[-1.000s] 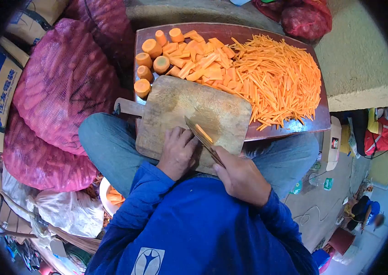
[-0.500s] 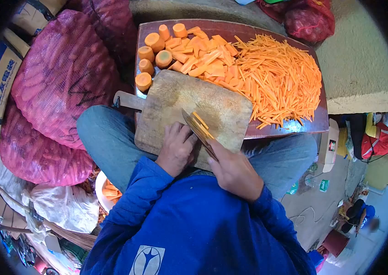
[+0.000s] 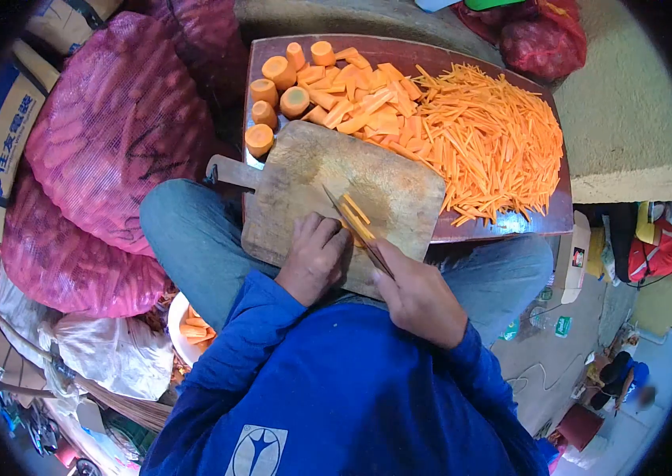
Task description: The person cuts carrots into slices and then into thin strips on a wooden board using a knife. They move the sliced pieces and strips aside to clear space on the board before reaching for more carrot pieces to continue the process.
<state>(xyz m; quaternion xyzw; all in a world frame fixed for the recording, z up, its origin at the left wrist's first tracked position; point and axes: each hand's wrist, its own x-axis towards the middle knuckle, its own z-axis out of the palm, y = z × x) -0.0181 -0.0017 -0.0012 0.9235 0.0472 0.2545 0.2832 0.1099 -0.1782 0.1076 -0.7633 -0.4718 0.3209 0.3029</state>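
A worn wooden cutting board [image 3: 296,170] lies tilted across my lap and the edge of the dark red table. My right hand [image 3: 423,300] is closed on a knife [image 3: 342,208], its blade pointing up and left over the board. Thin carrot strips [image 3: 358,210] lie along the blade's right side. Just left of the blade, my left hand [image 3: 316,258] rests on the board with fingers curled; anything under its fingertips is hidden. Beyond the board are carrot chunks [image 3: 279,71], flat carrot slices [image 3: 367,99] and a big heap of carrot sticks [image 3: 502,143].
The red table [image 3: 431,54] carries the carrots. Pink mesh sacks [image 3: 118,127] stand at the left, near a white bowl [image 3: 179,321] with carrot pieces. A red mesh bag [image 3: 546,44] lies at the top right. Another person [image 3: 629,377] is far off at the lower right.
The view has shifted slightly, so the table and board appear a little further right. Both hands keep nearly the same place on the board, with the knife still in my right hand.
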